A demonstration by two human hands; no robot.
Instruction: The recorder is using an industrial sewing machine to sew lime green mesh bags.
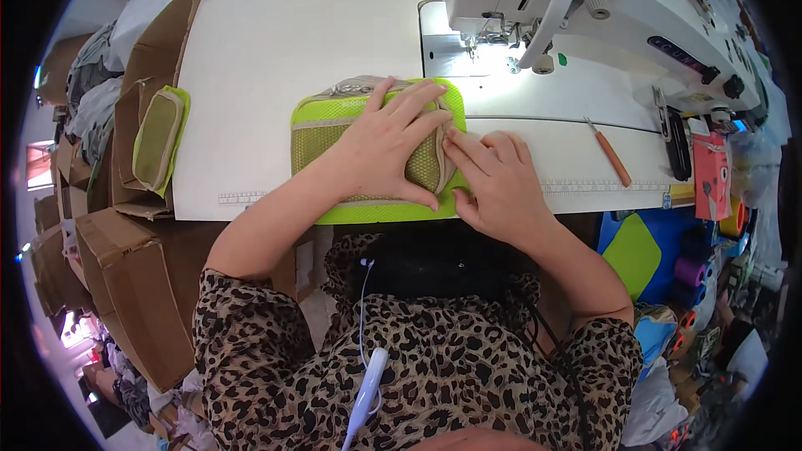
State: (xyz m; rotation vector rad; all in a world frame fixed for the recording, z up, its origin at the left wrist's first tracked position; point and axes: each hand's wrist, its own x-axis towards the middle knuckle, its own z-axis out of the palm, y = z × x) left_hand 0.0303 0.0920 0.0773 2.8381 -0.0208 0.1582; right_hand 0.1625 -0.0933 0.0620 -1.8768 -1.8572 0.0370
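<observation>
A neon yellow-green mesh pouch (pixel 322 129) with beige trim lies flat on the white sewing table (pixel 276 42), just in front of the needle. My left hand (pixel 386 146) is spread flat on top of it, pressing it down. My right hand (pixel 493 179) rests at the pouch's right edge, fingertips pinching the beige trim near the left hand's fingers. The white sewing machine (pixel 585 0) stands at the back right, its needle area lit.
A second yellow-green pouch (pixel 159 140) sits on brown cardboard boxes (pixel 134 284) at the left. An orange-handled tool (pixel 611 154) and black scissors (pixel 672 138) lie to the right. Thread spools and coloured pieces (pixel 668 271) crowd the lower right.
</observation>
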